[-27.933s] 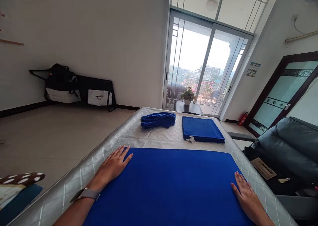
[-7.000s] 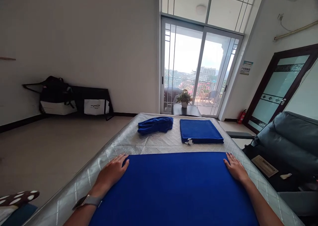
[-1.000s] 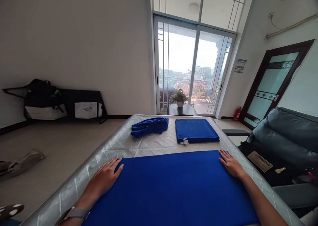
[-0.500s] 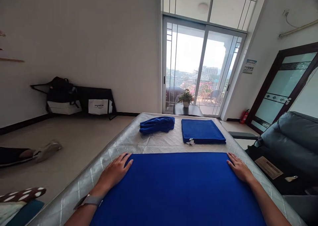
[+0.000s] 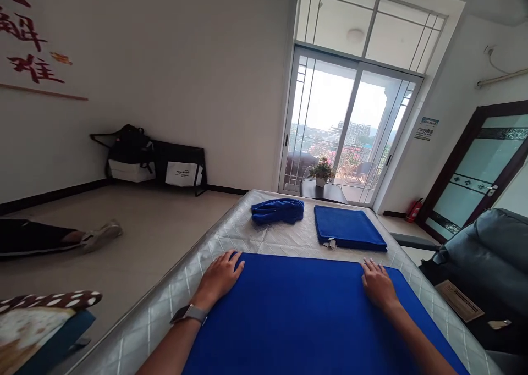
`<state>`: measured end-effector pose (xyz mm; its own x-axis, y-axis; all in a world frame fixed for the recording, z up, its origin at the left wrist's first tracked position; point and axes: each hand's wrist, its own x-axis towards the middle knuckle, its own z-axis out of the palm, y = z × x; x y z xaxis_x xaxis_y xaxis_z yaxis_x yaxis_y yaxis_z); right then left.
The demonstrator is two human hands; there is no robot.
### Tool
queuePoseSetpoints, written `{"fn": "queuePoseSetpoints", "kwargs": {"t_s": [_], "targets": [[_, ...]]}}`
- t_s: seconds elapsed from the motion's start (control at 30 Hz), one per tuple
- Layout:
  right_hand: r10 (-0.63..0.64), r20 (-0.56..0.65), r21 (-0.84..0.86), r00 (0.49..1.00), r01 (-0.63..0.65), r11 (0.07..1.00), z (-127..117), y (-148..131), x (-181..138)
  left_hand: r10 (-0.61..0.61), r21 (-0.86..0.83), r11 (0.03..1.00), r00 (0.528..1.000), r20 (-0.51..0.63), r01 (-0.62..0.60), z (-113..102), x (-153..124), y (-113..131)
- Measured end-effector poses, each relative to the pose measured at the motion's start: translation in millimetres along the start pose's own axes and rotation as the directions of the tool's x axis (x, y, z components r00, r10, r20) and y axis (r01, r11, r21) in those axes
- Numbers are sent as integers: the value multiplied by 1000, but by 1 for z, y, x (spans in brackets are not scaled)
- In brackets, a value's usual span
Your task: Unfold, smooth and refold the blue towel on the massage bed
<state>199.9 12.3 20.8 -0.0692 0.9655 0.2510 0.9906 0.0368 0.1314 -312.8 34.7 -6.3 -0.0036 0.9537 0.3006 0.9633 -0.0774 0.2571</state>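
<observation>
A large flat blue cloth (image 5: 297,309) is spread over a silver quilted table cover (image 5: 223,243). My left hand (image 5: 220,276), with a watch on the wrist, lies at the cloth's far left corner, its fingers stretched out. Flat on the cloth near its far edge rests my right hand (image 5: 377,284), a little inward from the far right corner. Beyond the cloth sits a bunched blue cloth (image 5: 277,211) on the left. Beside that is a neatly folded blue stack (image 5: 348,226) with white tags at its near corner.
A dark sofa (image 5: 490,254) stands close on the right, with a brown flat piece on it. At left are a polka-dot cushion-like item (image 5: 49,309) and another person's leg and shoe (image 5: 99,236). A potted plant (image 5: 322,171) is beyond the table's far end.
My right hand has shifted left along the far edge, away from the right corner. My left hand remains at the left corner. The view has turned slightly left.
</observation>
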Motion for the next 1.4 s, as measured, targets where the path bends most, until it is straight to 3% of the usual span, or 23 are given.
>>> {"fn": "queuePoseSetpoints", "kwargs": {"t_s": [0.1, 0.2, 0.27, 0.37, 0.5, 0.6, 0.7, 0.97, 1.23, 1.4], "targets": [[-223, -15, 219, 975, 221, 950, -23, -105, 4, 9, 10, 1000, 1000, -10, -9, 0, 0, 0], [-439, -77, 403, 895, 431, 807, -41, -205, 6, 11, 37, 999, 1000, -5, -11, 2, 0, 0], [-511, -104, 478, 853, 494, 727, -46, -258, 9, 17, 51, 999, 1000, -12, -16, 2, 0, 0], [-538, -82, 562, 839, 485, 670, -41, -310, 17, 35, 74, 997, 999, -17, -34, 3, -1, -1], [-528, -26, 606, 849, 433, 667, -30, -329, 26, 35, 96, 995, 999, -7, -34, 3, -1, -1], [-540, -2, 606, 842, 430, 669, -28, -315, 28, 17, 75, 997, 1000, -12, -16, 3, -1, -1], [-519, 35, 592, 854, 401, 699, -28, -283, 27, 9, 49, 999, 1000, -11, -8, 4, 0, -2], [-415, 177, 499, 892, 282, 819, -22, -149, 12, 14, 40, 999, 1000, 18, -14, 8, 1, -6], [-90, 274, 304, 957, 3, 953, 2, 2, -10, 16, 44, 999, 999, 34, -18, 1, 2, -3], [141, 170, 239, 975, -180, 954, 9, 85, -28, 4, 55, 998, 997, 74, -8, -1, 1, -1]]}}
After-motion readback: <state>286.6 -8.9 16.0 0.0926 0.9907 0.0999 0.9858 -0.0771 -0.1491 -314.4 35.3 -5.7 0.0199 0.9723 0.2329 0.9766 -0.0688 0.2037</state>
